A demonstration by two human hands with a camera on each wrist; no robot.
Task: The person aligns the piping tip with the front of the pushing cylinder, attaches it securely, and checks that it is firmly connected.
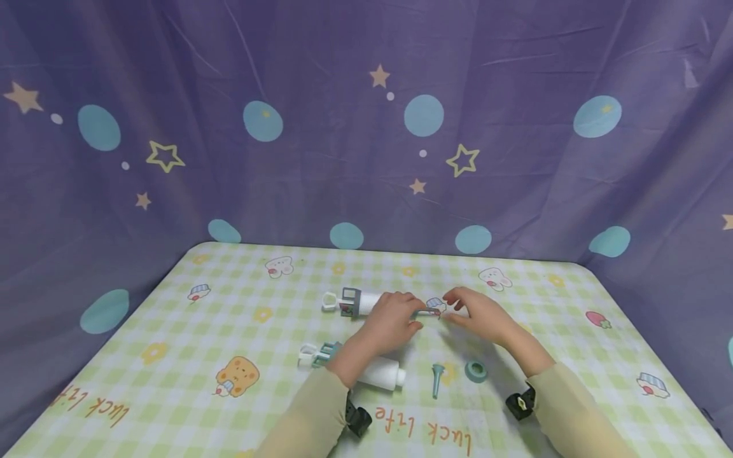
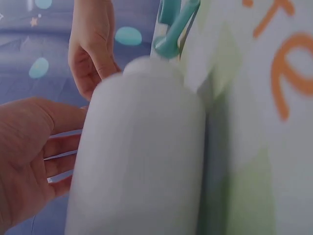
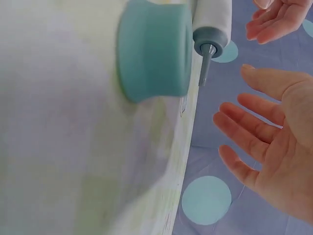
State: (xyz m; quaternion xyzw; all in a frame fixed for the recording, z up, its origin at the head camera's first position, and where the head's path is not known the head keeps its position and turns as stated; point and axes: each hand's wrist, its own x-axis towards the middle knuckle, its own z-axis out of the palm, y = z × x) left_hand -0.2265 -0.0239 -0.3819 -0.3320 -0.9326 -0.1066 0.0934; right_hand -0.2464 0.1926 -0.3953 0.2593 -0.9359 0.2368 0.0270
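Observation:
A white tube with a grey frame, a white ring handle and a thin grey nozzle lies across the middle of the table. Over its barrel is my left hand, fingers relaxed and hiding part of it. My right hand hovers just beyond the nozzle tip, its fingers spread and holding nothing. Nearer to me lies a second white tube with a teal frame, partly behind my left forearm; its barrel fills much of the left wrist view. A loose teal nozzle and a teal ring-shaped cap lie to its right.
The table carries a green-and-white checked cloth printed with cartoon figures and lettering. Behind it hangs a purple curtain with stars and teal spots. Small black cameras are strapped at the wrists.

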